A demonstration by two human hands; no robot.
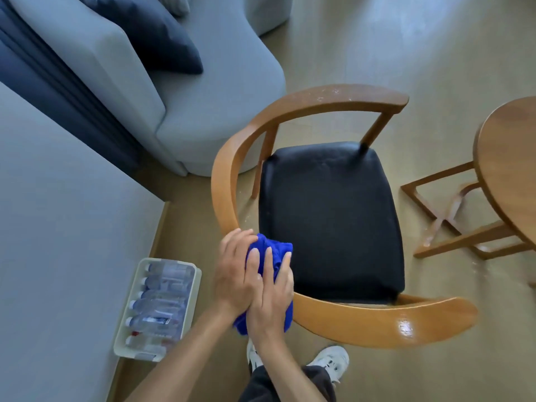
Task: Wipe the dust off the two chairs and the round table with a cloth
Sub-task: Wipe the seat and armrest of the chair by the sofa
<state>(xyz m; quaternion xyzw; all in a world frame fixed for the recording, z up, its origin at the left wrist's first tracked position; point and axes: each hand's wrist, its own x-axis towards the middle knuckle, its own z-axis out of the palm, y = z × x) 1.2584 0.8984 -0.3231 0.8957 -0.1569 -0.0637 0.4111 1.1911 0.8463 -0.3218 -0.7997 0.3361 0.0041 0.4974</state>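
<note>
Cloth (pixel 268 250) under both hands' fingers (pixel 255 256)

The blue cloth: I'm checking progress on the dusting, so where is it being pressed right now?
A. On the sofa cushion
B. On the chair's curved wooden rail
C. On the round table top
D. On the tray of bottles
B: both hands, left and right, hold the blue cloth against the chair's curved wooden rail, beside the black seat.

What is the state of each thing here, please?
Cloth: bunched, pressed on the chair's curved rail.
Left hand: fingers over the cloth.
Right hand: holds the cloth.
Chair: upright, specks on far rail.
Round table: upright, top bare.
Bottle tray: full, on floor.
</note>
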